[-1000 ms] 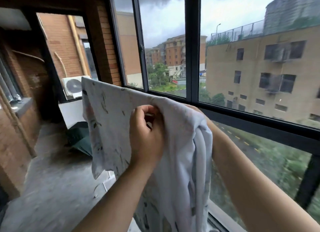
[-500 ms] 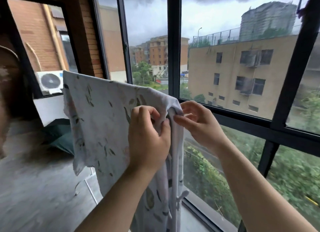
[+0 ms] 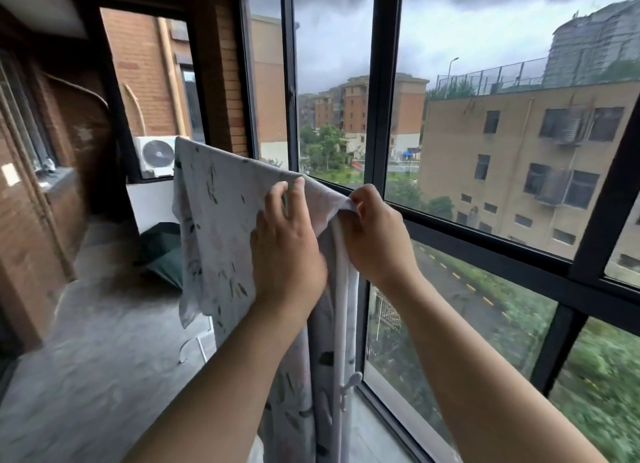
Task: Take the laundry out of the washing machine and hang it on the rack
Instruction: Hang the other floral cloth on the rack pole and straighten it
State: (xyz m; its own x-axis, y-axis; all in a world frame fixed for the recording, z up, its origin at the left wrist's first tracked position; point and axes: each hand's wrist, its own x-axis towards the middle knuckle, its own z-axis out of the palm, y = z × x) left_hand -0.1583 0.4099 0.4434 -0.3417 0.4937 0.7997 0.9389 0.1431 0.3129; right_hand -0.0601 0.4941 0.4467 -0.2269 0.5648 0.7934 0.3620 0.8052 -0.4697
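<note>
A white cloth with a green leaf print (image 3: 218, 227) hangs draped over the top bar of a white drying rack, whose upright post (image 3: 341, 300) shows below the fold. My left hand (image 3: 287, 251) lies flat against the cloth's near side, its fingers reaching up to the top edge. My right hand (image 3: 375, 234) pinches the bunched end of the cloth at the top of the post with curled fingers. More of the cloth hangs down between my forearms.
Dark-framed balcony windows (image 3: 379, 123) run close along the right. A brick wall (image 3: 31, 241) stands at the left. A dark green object (image 3: 162, 251) lies on the concrete floor (image 3: 104, 358) behind the cloth. A white rack foot (image 3: 194, 345) rests on the floor.
My left hand's fingers have uncurled from a grip and now lie flat on the cloth. My right hand has closed on the cloth's end at the post.
</note>
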